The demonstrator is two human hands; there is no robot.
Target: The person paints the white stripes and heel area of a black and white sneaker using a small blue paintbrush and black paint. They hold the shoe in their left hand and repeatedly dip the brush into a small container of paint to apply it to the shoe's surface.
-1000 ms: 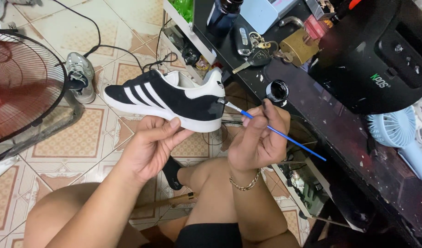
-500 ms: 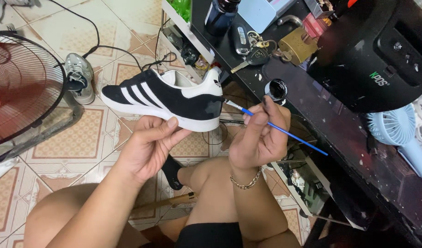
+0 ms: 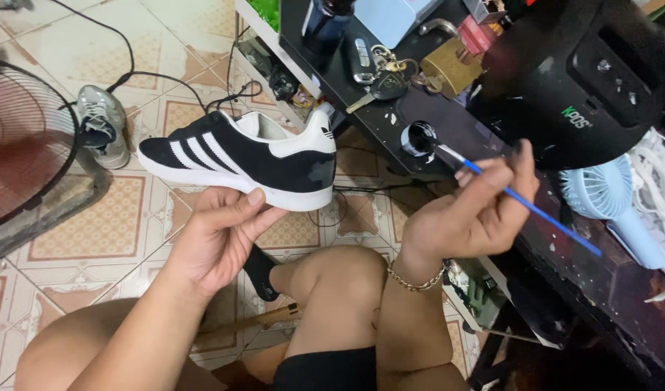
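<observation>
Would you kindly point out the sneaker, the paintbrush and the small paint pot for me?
sneaker (image 3: pixel 274 163), head view, on its black side panel.
paintbrush (image 3: pixel 546 215), head view, on its blue handle.
paint pot (image 3: pixel 418 139), head view, on its dark opening.

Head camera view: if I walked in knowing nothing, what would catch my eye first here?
Most striking is the black suede sneaker with white stripes and white sole, held up from below by the left hand over the patterned tile floor. To its right, the right hand holds a thin blue-handled paintbrush with its tip in a small round pot of black paint on the cluttered dark table.
</observation>
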